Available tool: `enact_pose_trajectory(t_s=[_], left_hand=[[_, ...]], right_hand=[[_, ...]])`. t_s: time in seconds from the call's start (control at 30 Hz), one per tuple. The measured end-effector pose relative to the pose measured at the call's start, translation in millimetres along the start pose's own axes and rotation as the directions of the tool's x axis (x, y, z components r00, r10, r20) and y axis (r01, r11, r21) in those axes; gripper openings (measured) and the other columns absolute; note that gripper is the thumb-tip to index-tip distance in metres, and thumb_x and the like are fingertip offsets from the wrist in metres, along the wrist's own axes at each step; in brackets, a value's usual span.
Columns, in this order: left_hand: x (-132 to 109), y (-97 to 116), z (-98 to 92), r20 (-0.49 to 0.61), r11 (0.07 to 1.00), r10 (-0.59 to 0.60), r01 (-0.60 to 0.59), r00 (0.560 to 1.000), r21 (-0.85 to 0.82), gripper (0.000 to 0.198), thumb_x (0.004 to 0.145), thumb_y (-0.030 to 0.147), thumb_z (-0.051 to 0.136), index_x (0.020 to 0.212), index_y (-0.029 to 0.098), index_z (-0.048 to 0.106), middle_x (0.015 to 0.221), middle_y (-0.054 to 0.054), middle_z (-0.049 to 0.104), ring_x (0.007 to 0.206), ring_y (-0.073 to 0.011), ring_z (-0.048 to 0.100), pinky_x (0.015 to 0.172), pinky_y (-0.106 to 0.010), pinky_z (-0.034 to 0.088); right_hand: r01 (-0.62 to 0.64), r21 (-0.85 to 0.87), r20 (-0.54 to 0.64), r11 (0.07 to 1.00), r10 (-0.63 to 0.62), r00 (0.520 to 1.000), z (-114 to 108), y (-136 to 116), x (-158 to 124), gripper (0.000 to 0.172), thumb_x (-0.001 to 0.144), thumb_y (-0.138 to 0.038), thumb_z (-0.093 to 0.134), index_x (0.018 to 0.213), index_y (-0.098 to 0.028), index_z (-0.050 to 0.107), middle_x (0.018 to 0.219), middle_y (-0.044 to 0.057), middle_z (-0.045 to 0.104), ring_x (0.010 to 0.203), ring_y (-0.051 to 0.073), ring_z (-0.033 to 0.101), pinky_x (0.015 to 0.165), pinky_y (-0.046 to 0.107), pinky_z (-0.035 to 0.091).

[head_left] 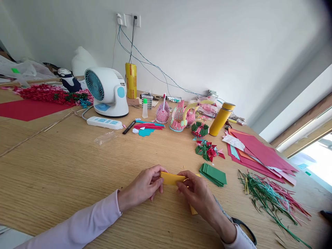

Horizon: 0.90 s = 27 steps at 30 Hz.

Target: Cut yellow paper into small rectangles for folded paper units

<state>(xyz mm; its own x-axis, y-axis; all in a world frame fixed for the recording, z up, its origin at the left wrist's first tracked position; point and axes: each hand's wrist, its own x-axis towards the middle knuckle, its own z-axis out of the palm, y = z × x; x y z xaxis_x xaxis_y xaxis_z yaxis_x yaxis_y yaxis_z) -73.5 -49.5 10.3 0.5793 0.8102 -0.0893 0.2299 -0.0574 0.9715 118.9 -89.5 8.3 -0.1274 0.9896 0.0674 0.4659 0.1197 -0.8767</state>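
A narrow yellow strip of folded paper [172,178] is stretched level between both hands, just above the table. My left hand [147,183] pinches its left end between thumb and fingers. At the right end, my right hand [195,190] grips it the same way. More yellow paper [193,209] lies partly hidden under my right hand. Scissors with black handles [243,228] rest below my right wrist, their blades partly covered by it. To the right of my hands sits a stack of green paper rectangles [213,174].
Folded green and red paper pieces [209,150] are heaped behind the green stack. Shredded paper strips [275,197] and red sheets [259,148] cover the right side. Paper swans [178,117], a yellow bottle [222,119], a fan [106,91] and a power strip [104,122] stand farther back.
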Motion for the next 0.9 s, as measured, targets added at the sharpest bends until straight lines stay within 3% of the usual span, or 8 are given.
enact_pose_trajectory(t_s=[0.3, 0.67, 0.9], left_hand=[[-2, 0, 1.9, -0.021, 0.998, -0.017, 0.018, 1.000, 0.068, 0.031, 0.085, 0.034, 0.045, 0.108, 0.014, 0.049, 0.064, 0.002, 0.052, 0.054, -0.0116, 0.050, 0.037, -0.017, 0.040], [-2, 0, 4.1, -0.030, 0.995, -0.027, 0.030, 0.999, 0.097, 0.028, 0.087, 0.034, 0.044, 0.106, 0.015, 0.049, 0.064, 0.002, 0.053, 0.052, -0.0107, 0.047, 0.037, -0.016, 0.040], [-3, -1, 3.1, -0.009, 0.993, -0.038, 0.039, 0.999, 0.110, 0.028, 0.087, 0.034, 0.046, 0.108, 0.016, 0.050, 0.064, 0.002, 0.053, 0.052, -0.0109, 0.048, 0.036, -0.015, 0.037]], right_hand=[[0.021, -0.033, -0.020, 0.999, -0.022, 1.000, -1, 3, -1, 0.022, 0.083, -0.024, 0.053, 0.098, -0.013, 0.063, 0.065, 0.003, 0.065, 0.058, 0.016, 0.058, 0.051, 0.024, 0.041], [0.027, -0.035, -0.008, 0.999, -0.027, 1.000, 1, 8, 0, 0.020, 0.083, -0.021, 0.052, 0.101, -0.016, 0.060, 0.062, 0.000, 0.063, 0.054, 0.014, 0.056, 0.047, 0.022, 0.037], [0.056, -0.037, -0.043, 0.998, -0.058, 0.997, 0, 9, -1, 0.020, 0.081, -0.019, 0.053, 0.101, -0.016, 0.056, 0.072, 0.004, 0.066, 0.059, 0.016, 0.060, 0.051, 0.023, 0.041]])
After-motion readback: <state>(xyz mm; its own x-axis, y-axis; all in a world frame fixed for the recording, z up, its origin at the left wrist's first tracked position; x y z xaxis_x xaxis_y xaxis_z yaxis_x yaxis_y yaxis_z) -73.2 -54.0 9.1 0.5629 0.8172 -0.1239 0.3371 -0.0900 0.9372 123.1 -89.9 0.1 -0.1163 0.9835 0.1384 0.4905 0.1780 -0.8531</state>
